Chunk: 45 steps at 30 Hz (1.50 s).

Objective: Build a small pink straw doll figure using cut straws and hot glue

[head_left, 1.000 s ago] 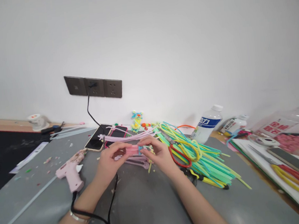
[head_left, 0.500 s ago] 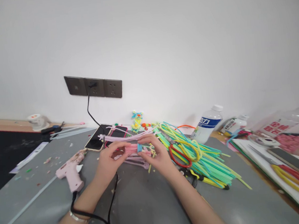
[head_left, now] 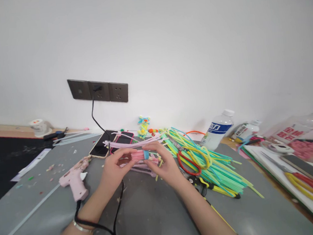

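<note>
Steady the Pink Bundle, Square Up the Blue Band

The fingers of your left hand (head_left: 115,165) are clamped on the pink bundle (head_left: 137,155), thumb below and index finger above. Those of your right hand (head_left: 165,165) curl above and below the blue band (head_left: 146,155) at the bundle's right end; whether they press on it, you cannot tell from here. The bundle lies level between both hands, over the middle of the desk (head_left: 155,217).

Let the left pinch do the steadying, firm but not crushing, since the pink strands look soft. Use light, even pressure on the band from both sides so it sits straight.

Just behind your hands lie lilac pipe cleaners (head_left: 133,144); lift the bundle a little so nothing snags. The black cord (head_left: 87,223) of the pink glue gun (head_left: 76,184) crosses your left forearm, so move that arm gently. Green and yellow pipe cleaners (head_left: 223,174) and pliers (head_left: 218,189) crowd your right forearm.
</note>
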Each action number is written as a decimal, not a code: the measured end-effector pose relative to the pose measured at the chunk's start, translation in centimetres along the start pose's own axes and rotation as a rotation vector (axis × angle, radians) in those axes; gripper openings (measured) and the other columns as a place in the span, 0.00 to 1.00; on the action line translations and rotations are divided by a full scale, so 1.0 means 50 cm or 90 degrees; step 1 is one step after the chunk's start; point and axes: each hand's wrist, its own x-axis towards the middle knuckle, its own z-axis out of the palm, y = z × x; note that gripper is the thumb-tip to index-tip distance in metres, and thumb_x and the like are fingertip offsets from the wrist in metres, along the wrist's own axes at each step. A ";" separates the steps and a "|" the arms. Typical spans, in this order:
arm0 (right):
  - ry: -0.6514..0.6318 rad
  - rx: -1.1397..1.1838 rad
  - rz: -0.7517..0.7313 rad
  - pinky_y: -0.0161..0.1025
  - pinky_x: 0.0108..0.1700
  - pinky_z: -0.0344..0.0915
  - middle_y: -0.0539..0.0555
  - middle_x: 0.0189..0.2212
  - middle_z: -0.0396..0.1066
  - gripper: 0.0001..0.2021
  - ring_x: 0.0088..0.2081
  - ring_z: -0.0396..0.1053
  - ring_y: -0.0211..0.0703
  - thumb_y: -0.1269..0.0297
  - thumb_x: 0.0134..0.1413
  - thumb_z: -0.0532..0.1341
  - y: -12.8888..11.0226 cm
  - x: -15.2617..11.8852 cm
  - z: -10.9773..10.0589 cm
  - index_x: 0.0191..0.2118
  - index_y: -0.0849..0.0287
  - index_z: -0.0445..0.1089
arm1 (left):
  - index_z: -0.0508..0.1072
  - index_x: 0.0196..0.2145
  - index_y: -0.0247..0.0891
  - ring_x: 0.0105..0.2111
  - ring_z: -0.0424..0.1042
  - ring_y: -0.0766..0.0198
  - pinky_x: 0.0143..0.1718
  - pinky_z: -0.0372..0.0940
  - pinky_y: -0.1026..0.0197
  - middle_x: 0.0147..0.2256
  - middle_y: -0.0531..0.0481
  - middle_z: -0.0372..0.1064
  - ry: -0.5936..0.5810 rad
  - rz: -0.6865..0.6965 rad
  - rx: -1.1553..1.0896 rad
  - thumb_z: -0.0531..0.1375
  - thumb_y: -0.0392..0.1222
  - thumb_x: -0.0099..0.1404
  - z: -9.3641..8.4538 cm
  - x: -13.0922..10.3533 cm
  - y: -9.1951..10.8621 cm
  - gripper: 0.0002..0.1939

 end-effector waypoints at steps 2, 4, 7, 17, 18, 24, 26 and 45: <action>-0.006 -0.003 0.004 0.46 0.51 0.65 0.57 0.44 0.72 0.13 0.48 0.70 0.48 0.72 0.57 0.61 0.001 0.000 0.000 0.48 0.53 0.71 | 0.80 0.36 0.39 0.30 0.75 0.64 0.33 0.74 0.65 0.34 0.49 0.78 -0.003 -0.013 0.000 0.67 0.41 0.55 0.001 0.000 0.003 0.09; -0.010 0.001 0.016 0.46 0.52 0.65 0.57 0.44 0.72 0.13 0.48 0.70 0.47 0.72 0.58 0.60 0.003 -0.001 -0.002 0.47 0.54 0.71 | 0.80 0.36 0.38 0.30 0.75 0.63 0.33 0.73 0.64 0.33 0.49 0.78 -0.004 -0.029 -0.002 0.68 0.41 0.55 0.001 0.001 0.004 0.10; -0.012 0.023 0.046 0.45 0.51 0.65 0.57 0.45 0.72 0.12 0.48 0.70 0.47 0.69 0.60 0.60 0.006 -0.002 -0.007 0.49 0.54 0.71 | 0.79 0.36 0.37 0.30 0.76 0.62 0.33 0.73 0.63 0.31 0.48 0.78 -0.001 -0.071 -0.020 0.68 0.43 0.53 0.001 0.002 0.000 0.12; -0.020 0.079 0.108 0.42 0.46 0.65 0.55 0.40 0.73 0.08 0.44 0.71 0.46 0.64 0.60 0.61 0.013 -0.002 -0.006 0.44 0.55 0.74 | 0.78 0.34 0.34 0.31 0.76 0.61 0.36 0.72 0.61 0.29 0.47 0.78 -0.044 -0.164 -0.083 0.69 0.46 0.52 0.005 0.005 0.008 0.14; -0.023 0.076 0.107 0.42 0.46 0.65 0.55 0.39 0.73 0.07 0.43 0.71 0.46 0.63 0.60 0.61 0.012 -0.002 -0.005 0.43 0.55 0.74 | 0.78 0.33 0.34 0.31 0.76 0.61 0.36 0.72 0.61 0.29 0.48 0.77 -0.047 -0.167 -0.085 0.69 0.46 0.52 0.006 0.005 0.009 0.14; -0.033 0.081 0.122 0.42 0.44 0.67 0.55 0.39 0.73 0.08 0.42 0.71 0.45 0.61 0.60 0.61 0.013 -0.001 -0.005 0.43 0.56 0.73 | 0.78 0.34 0.36 0.32 0.76 0.60 0.37 0.73 0.59 0.30 0.48 0.77 -0.057 -0.148 -0.101 0.68 0.46 0.54 0.006 0.005 -0.001 0.13; -0.031 0.106 0.150 0.42 0.45 0.68 0.56 0.42 0.73 0.11 0.42 0.71 0.45 0.59 0.61 0.60 0.016 -0.003 -0.005 0.47 0.56 0.72 | 0.77 0.36 0.36 0.33 0.76 0.59 0.37 0.73 0.59 0.33 0.47 0.77 -0.050 -0.123 -0.095 0.68 0.45 0.55 0.005 0.005 -0.005 0.13; 0.024 0.005 0.040 0.43 0.48 0.67 0.55 0.42 0.73 0.15 0.45 0.70 0.45 0.74 0.55 0.60 0.018 -0.003 0.004 0.47 0.54 0.72 | 0.73 0.33 0.39 0.45 0.71 0.60 0.44 0.71 0.60 0.42 0.45 0.68 -0.046 0.090 0.015 0.59 0.35 0.64 -0.001 0.000 -0.017 0.03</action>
